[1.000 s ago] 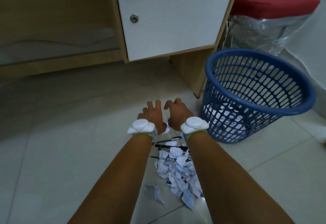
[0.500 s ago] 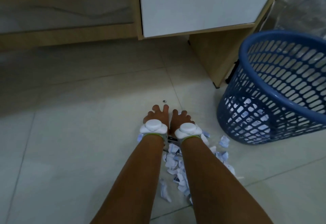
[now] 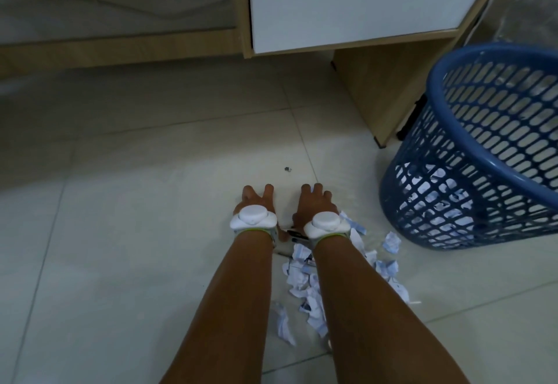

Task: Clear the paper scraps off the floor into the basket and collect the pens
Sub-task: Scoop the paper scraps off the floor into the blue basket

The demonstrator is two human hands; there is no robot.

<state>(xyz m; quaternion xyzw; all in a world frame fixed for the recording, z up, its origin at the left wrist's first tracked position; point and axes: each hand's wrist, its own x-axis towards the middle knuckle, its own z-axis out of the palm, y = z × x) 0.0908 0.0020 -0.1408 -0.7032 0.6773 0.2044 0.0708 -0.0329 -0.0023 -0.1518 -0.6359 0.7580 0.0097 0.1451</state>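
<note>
My left hand (image 3: 256,198) and my right hand (image 3: 314,201) rest side by side, palms down on the tiled floor, fingers spread and empty. A heap of white paper scraps (image 3: 305,287) lies under and between my forearms, with more scraps (image 3: 391,242) off to the right. Black pens (image 3: 297,235) show only in part behind my right wrist. The blue slotted basket (image 3: 495,102) stands to the right, tilted toward me, with scraps visible inside through its wall.
A wooden desk with a white door (image 3: 347,6) stands just ahead; its side panel (image 3: 377,96) reaches the floor beside the basket. A small dark speck (image 3: 287,169) lies on the floor past my fingers. A plastic-wrapped object (image 3: 525,12) sits behind the basket.
The view has dipped and shifted left, so the basket sits farther right. My hands have drawn a little apart and lie flatter on the floor. More scraps show right of my right arm.
</note>
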